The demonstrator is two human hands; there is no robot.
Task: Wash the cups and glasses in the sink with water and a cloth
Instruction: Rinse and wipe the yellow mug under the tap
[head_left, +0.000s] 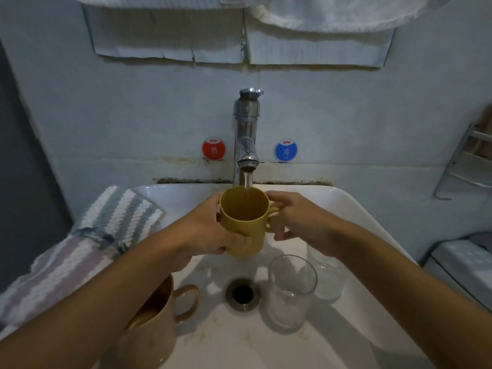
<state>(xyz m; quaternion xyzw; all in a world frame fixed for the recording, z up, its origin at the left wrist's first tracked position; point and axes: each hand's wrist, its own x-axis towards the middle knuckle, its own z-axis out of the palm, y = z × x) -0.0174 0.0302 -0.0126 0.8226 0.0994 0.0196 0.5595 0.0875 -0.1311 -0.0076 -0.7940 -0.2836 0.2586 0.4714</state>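
Note:
A yellow mug [243, 222] is held upright under the chrome tap [246, 134], and water runs into it. My left hand [210, 230] grips the mug's body from the left and below. My right hand [300, 219] holds its handle on the right. Below, in the white sink [354, 225], a brown mug [157, 323] stands at the front left, partly hidden by my left forearm. A clear glass [291, 291] stands right of the drain [242, 294]. A second clear glass [328, 278] sits behind it, partly under my right arm.
A striped blue-and-white cloth [122, 214] lies on the sink's left rim, over a pale striped towel [53, 272]. Red [213, 149] and blue [285, 150] round stickers flank the tap on the wall. A metal rack [468, 161] leans at the right.

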